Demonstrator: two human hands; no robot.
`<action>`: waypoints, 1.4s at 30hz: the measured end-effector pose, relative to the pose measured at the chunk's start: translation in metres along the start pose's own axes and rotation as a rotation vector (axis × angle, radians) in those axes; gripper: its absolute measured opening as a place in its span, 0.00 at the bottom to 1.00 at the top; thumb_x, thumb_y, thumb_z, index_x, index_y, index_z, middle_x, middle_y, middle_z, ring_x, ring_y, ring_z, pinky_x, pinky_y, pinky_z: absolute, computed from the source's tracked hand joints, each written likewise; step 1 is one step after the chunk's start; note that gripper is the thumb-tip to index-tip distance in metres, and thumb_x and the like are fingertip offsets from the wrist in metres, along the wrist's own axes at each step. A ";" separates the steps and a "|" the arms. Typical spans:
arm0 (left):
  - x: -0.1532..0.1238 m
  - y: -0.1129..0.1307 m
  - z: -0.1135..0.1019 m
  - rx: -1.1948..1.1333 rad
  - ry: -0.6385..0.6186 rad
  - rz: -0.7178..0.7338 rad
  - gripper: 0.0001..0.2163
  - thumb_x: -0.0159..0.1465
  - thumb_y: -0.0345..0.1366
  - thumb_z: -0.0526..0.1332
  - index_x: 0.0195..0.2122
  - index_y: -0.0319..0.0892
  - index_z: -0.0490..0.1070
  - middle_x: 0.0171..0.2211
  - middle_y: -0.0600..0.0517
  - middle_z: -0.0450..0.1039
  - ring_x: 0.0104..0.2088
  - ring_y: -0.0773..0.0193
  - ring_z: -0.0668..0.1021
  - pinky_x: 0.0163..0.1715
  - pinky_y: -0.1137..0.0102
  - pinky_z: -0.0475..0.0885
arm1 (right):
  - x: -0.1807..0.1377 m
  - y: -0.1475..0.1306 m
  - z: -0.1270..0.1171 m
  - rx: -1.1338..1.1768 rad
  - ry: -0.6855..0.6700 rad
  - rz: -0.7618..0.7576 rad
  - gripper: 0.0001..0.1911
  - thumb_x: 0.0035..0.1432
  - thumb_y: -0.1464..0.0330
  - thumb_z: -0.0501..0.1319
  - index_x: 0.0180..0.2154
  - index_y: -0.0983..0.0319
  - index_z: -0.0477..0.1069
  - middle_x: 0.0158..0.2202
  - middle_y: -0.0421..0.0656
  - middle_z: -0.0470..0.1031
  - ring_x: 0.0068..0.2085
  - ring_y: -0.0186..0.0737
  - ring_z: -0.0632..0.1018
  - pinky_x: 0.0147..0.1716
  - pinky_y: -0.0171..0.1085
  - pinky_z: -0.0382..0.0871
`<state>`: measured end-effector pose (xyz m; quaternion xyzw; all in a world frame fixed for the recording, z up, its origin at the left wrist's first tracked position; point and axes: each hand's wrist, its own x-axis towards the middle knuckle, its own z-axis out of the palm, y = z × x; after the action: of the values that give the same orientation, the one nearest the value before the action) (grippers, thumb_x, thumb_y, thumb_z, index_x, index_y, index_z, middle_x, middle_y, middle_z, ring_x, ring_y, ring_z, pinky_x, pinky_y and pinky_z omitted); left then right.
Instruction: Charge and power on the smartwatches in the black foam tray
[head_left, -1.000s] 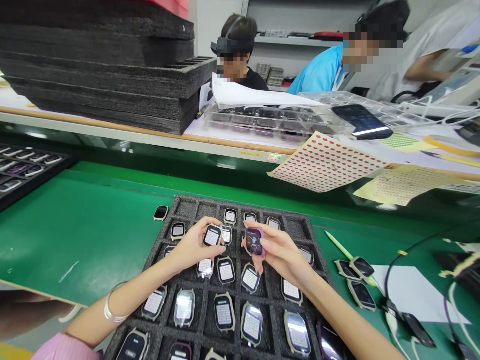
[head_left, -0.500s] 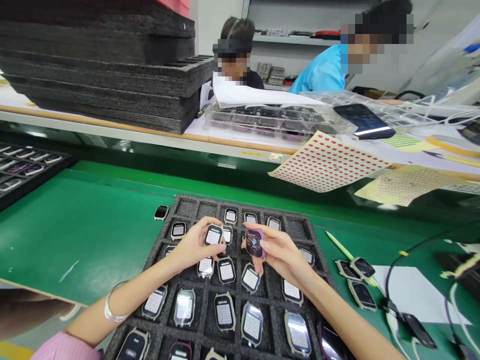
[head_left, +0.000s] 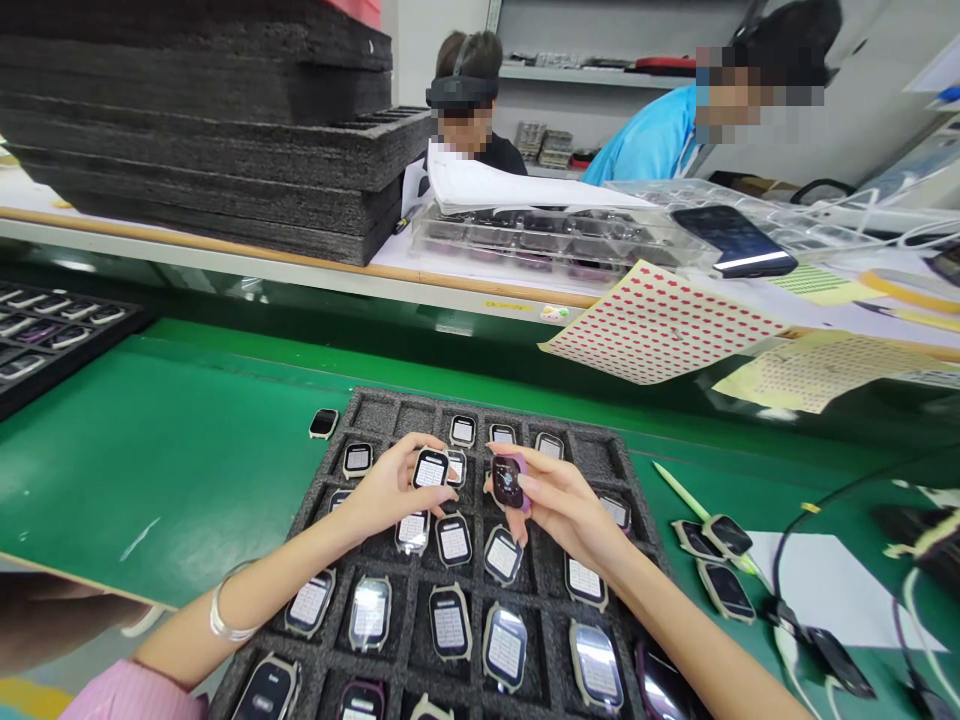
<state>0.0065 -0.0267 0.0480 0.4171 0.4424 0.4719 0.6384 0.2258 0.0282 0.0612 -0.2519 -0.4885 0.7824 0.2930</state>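
Note:
My left hand (head_left: 397, 487) is closed on a silver-rimmed smartwatch (head_left: 431, 468) whose screen is lit white. My right hand (head_left: 555, 497) grips a purple smartwatch (head_left: 508, 482) with a dark watch face showing, thumb at its right edge. Both hands are above a black foam tray (head_left: 409, 615) with square pockets. Several watches lie in the pockets, most with lit list screens, among them a silver one (head_left: 449, 622) near the middle. The forearms and hands hide some of the pockets.
A lone watch (head_left: 324, 423) lies left of the tray on the green mat (head_left: 165, 450). To the right are several watches (head_left: 725, 590), a green pen (head_left: 679, 490), white paper and cables. Foam trays (head_left: 225, 150) stack on the shelf, near a phone (head_left: 735, 240). Two people are behind it.
The left hand's watch has shifted very slightly right, and its screen looks brighter. The purple watch is turned a little in my right hand. The person in blue has moved slightly right.

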 end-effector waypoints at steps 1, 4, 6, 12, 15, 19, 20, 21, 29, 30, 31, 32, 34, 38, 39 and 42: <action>0.000 0.000 0.000 0.002 0.002 0.000 0.20 0.53 0.31 0.67 0.45 0.41 0.61 0.36 0.49 0.74 0.36 0.60 0.78 0.30 0.68 0.76 | 0.000 0.000 0.000 -0.004 0.004 0.001 0.19 0.58 0.66 0.64 0.51 0.60 0.71 0.37 0.47 0.77 0.22 0.34 0.77 0.22 0.34 0.71; -0.001 0.000 0.000 0.001 0.006 0.006 0.21 0.52 0.32 0.68 0.44 0.41 0.62 0.36 0.49 0.74 0.36 0.60 0.78 0.30 0.68 0.76 | 0.001 0.000 -0.001 -0.021 0.020 0.005 0.19 0.58 0.67 0.64 0.51 0.60 0.71 0.37 0.47 0.77 0.22 0.34 0.77 0.22 0.34 0.71; -0.001 0.000 0.000 0.001 0.006 0.010 0.21 0.52 0.33 0.68 0.44 0.41 0.62 0.36 0.50 0.74 0.36 0.60 0.78 0.29 0.69 0.76 | 0.001 0.001 -0.002 -0.029 0.027 0.008 0.20 0.58 0.67 0.64 0.52 0.61 0.70 0.36 0.47 0.77 0.22 0.34 0.77 0.23 0.34 0.71; 0.001 -0.002 -0.001 0.004 0.003 0.018 0.21 0.52 0.33 0.68 0.45 0.42 0.62 0.36 0.50 0.73 0.35 0.61 0.78 0.29 0.69 0.76 | 0.000 0.000 -0.002 -0.037 0.008 -0.005 0.21 0.56 0.66 0.65 0.52 0.60 0.70 0.36 0.45 0.77 0.22 0.34 0.76 0.23 0.35 0.71; 0.001 -0.004 -0.001 0.003 0.003 0.026 0.21 0.52 0.33 0.68 0.45 0.42 0.63 0.36 0.50 0.74 0.33 0.63 0.77 0.29 0.69 0.75 | -0.001 -0.001 0.000 -0.048 0.006 -0.010 0.21 0.56 0.65 0.65 0.52 0.60 0.70 0.37 0.46 0.77 0.22 0.33 0.76 0.21 0.34 0.70; 0.000 -0.003 -0.001 -0.017 0.005 0.017 0.21 0.52 0.33 0.69 0.45 0.42 0.63 0.35 0.51 0.74 0.34 0.62 0.78 0.30 0.69 0.75 | -0.002 0.000 0.001 -0.052 0.006 0.004 0.21 0.57 0.65 0.65 0.53 0.61 0.69 0.38 0.48 0.77 0.23 0.34 0.76 0.23 0.35 0.71; 0.000 -0.002 -0.001 -0.028 0.003 0.016 0.21 0.52 0.33 0.69 0.45 0.42 0.63 0.35 0.51 0.74 0.35 0.61 0.78 0.31 0.68 0.76 | -0.001 0.001 0.000 -0.047 -0.001 0.008 0.22 0.57 0.65 0.64 0.54 0.60 0.68 0.39 0.48 0.77 0.23 0.35 0.77 0.24 0.36 0.72; 0.000 -0.002 -0.001 -0.039 0.002 0.015 0.21 0.52 0.33 0.69 0.44 0.42 0.63 0.35 0.50 0.74 0.36 0.60 0.78 0.32 0.68 0.76 | 0.000 0.001 -0.001 -0.039 -0.009 0.012 0.24 0.58 0.65 0.64 0.55 0.60 0.67 0.40 0.49 0.77 0.24 0.36 0.78 0.25 0.37 0.72; -0.002 0.003 0.000 -0.113 -0.001 0.003 0.19 0.52 0.29 0.68 0.43 0.42 0.63 0.37 0.49 0.75 0.39 0.59 0.78 0.38 0.62 0.76 | 0.005 0.008 0.000 -0.006 -0.012 0.040 0.18 0.60 0.67 0.60 0.52 0.61 0.65 0.43 0.51 0.75 0.30 0.42 0.80 0.25 0.37 0.73; -0.002 0.003 -0.001 -0.115 0.004 0.004 0.19 0.52 0.29 0.67 0.43 0.42 0.64 0.37 0.49 0.75 0.39 0.59 0.78 0.38 0.62 0.76 | 0.004 0.009 0.001 -0.011 0.001 0.035 0.18 0.59 0.68 0.61 0.52 0.61 0.65 0.44 0.51 0.75 0.30 0.42 0.80 0.24 0.37 0.73; -0.002 0.003 -0.001 -0.118 0.007 0.005 0.19 0.52 0.29 0.67 0.43 0.42 0.64 0.37 0.49 0.75 0.39 0.59 0.78 0.38 0.62 0.76 | 0.004 0.010 0.002 -0.017 0.014 0.029 0.19 0.59 0.68 0.60 0.52 0.61 0.65 0.44 0.51 0.74 0.30 0.42 0.80 0.24 0.37 0.73; -0.002 0.002 -0.001 -0.122 0.009 0.006 0.19 0.52 0.28 0.67 0.43 0.42 0.64 0.37 0.49 0.75 0.39 0.59 0.78 0.38 0.62 0.76 | 0.004 0.011 0.002 -0.021 0.026 0.022 0.19 0.59 0.68 0.60 0.52 0.61 0.65 0.44 0.51 0.75 0.29 0.41 0.80 0.23 0.36 0.73; -0.002 0.002 -0.001 -0.126 0.013 0.008 0.19 0.51 0.28 0.66 0.43 0.42 0.65 0.37 0.49 0.75 0.39 0.60 0.78 0.37 0.63 0.76 | 0.004 0.012 0.002 -0.029 0.043 0.013 0.20 0.59 0.68 0.60 0.53 0.61 0.64 0.44 0.52 0.75 0.28 0.41 0.80 0.21 0.36 0.72; -0.001 0.003 -0.001 -0.107 0.032 0.008 0.18 0.52 0.27 0.64 0.44 0.42 0.65 0.36 0.50 0.75 0.37 0.61 0.77 0.35 0.66 0.76 | 0.003 0.012 0.001 -0.062 0.054 0.010 0.23 0.59 0.67 0.59 0.56 0.61 0.62 0.43 0.53 0.76 0.27 0.42 0.81 0.20 0.36 0.73; -0.001 0.003 -0.001 -0.100 0.035 0.006 0.18 0.52 0.27 0.64 0.44 0.42 0.65 0.36 0.50 0.75 0.37 0.61 0.77 0.34 0.66 0.76 | 0.003 0.012 0.001 -0.072 0.052 0.010 0.23 0.59 0.67 0.59 0.57 0.62 0.62 0.43 0.53 0.77 0.28 0.43 0.81 0.20 0.36 0.73; -0.001 0.002 -0.002 -0.085 0.035 -0.004 0.18 0.53 0.27 0.62 0.45 0.41 0.64 0.35 0.49 0.75 0.36 0.61 0.77 0.33 0.67 0.75 | 0.002 0.012 0.001 -0.088 0.047 0.002 0.25 0.59 0.67 0.59 0.57 0.62 0.62 0.42 0.52 0.77 0.28 0.44 0.81 0.20 0.36 0.74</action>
<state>0.0043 -0.0269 0.0501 0.3805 0.4341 0.4963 0.6485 0.2210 0.0248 0.0503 -0.2836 -0.5149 0.7543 0.2922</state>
